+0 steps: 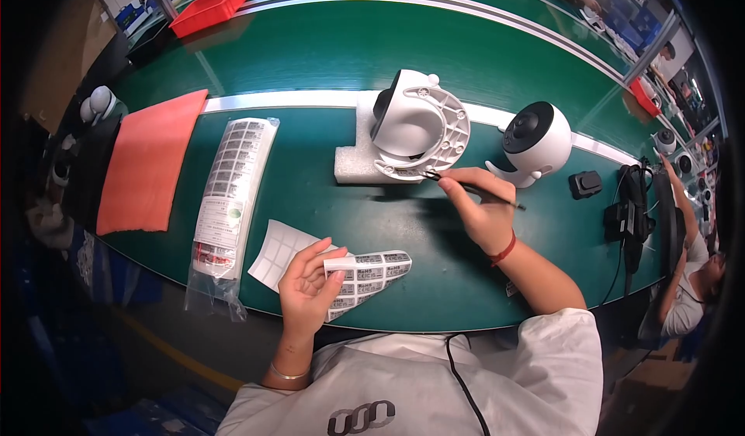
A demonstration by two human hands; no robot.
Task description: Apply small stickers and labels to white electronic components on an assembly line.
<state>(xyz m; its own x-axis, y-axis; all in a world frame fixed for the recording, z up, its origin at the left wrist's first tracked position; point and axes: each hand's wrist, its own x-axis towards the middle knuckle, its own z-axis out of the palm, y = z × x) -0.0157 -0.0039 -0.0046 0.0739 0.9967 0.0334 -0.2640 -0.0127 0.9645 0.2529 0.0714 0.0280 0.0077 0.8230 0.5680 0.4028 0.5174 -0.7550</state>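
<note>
My right hand (pixel 483 209) pinches a pair of black tweezers (pixel 506 200). Their tips meet the lower rim of a white security camera's ring-shaped base. That camera (pixel 415 129) lies tipped over on a white foam block (pixel 351 166), its underside facing me. A small grey patch shows on the rim beside the tips; whether it is a loose label I cannot tell. Between thumb and fingers of my left hand (pixel 304 287) is a curling sheet of grey printed labels (pixel 372 275), held just above the table's near edge. A paler backing sheet (pixel 275 253) lies partly behind that hand.
A second white camera (pixel 537 142) stands to the right, near a small black block (pixel 585 184) and black adapters with cables (pixel 627 215). Leftward lie a bagged label stack (pixel 233 195) and an orange foam sheet (pixel 151 164). A red tray (pixel 208 9) sits far left; other people work around.
</note>
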